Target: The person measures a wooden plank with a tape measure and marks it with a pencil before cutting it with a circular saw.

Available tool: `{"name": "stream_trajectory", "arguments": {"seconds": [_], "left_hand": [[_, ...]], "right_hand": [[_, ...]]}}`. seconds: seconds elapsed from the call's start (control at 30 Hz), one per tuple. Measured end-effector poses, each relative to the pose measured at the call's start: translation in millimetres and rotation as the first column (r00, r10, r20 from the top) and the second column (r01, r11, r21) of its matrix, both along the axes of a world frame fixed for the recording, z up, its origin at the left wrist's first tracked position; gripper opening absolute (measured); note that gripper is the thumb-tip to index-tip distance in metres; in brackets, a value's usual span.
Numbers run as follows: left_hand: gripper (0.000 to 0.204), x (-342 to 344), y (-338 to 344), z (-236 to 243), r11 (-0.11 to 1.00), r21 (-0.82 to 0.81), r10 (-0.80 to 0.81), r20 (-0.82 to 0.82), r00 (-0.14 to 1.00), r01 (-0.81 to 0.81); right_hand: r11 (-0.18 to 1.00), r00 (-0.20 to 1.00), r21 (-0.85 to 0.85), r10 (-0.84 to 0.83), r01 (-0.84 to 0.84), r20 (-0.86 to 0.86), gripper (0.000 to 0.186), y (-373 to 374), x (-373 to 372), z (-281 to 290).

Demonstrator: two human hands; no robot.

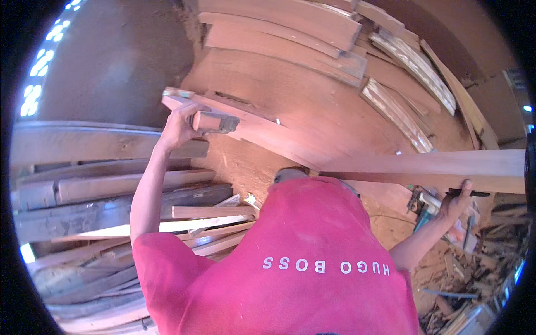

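The left hand [181, 125] is curled around a short, reddish-brown wooden block [207, 121] with a rough dark grey end, which sits over the upper left stretch of a long, flat, pale reddish-brown board [271, 131] lying diagonally. The right hand [459, 204] is closed around a slim black object [472, 193], its thumb raised at the lower edge of a wide, smooth, light-brown plank [424, 163]; whether the thumb presses on the wood cannot be told. That plank runs from the person's waist to the right rim of the view. Between the two arms is the person's red shirt [301, 229]. Near the right forearm lies a partly hidden teal-and-grey tool [421, 215], with a heap of brown wood scraps [458, 268] below. Weathered grey beams [111, 190] are stacked left of the left arm, and two white-streaked boards [414, 67] lie among brown planks [279, 36] farther off, on dusty brown ground [279, 75].
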State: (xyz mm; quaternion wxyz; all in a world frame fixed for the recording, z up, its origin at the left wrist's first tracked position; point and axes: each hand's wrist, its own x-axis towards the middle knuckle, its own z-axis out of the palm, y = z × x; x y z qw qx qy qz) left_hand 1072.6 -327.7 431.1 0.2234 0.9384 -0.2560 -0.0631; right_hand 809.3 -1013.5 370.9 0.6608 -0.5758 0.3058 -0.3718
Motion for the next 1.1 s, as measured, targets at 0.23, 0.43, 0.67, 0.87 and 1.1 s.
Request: {"name": "stream_trajectory", "arguments": {"seconds": [0.23, 0.43, 0.67, 0.87, 1.1], "left_hand": [[0.061, -106.2, -7.9, 26.6, 0.963, -0.189, 0.240, 0.290, 0.926, -0.191], [0.062, -204.0, -36.8, 30.3, 0.594, -0.671, 0.738, 0.233, 0.634, -0.445], [0.053, -308.3, -31.2, 55.7, 0.197, -0.943, 0.961, 0.131, 0.245, -0.267], [0.053, -405.5, -75.8, 12.6, 0.037, -0.906, 0.994, -0.012, 0.112, -0.421], [0.056, -544.8, -79.8, -142.4, -0.293, -0.640, 0.950, -0.108, -0.294, -0.710]], "right_hand": [[0.995, 0.995, -0.052, 0.087, -0.084, 0.049, 0.081, -3.2, 39.2, 10.9], [0.985, 0.985, -0.016, 0.170, -0.169, 0.027, 0.080, -29.8, 31.1, -2.3], [0.943, 0.960, -0.223, 0.269, -0.246, 0.075, 0.087, -2.3, 27.0, 13.8], [0.871, 0.891, -0.258, 0.449, -0.418, 0.072, 0.101, -12.0, 56.9, 12.7], [0.782, 0.838, -0.423, 0.539, -0.458, 0.089, 0.096, 55.4, 79.9, 56.2]]}}
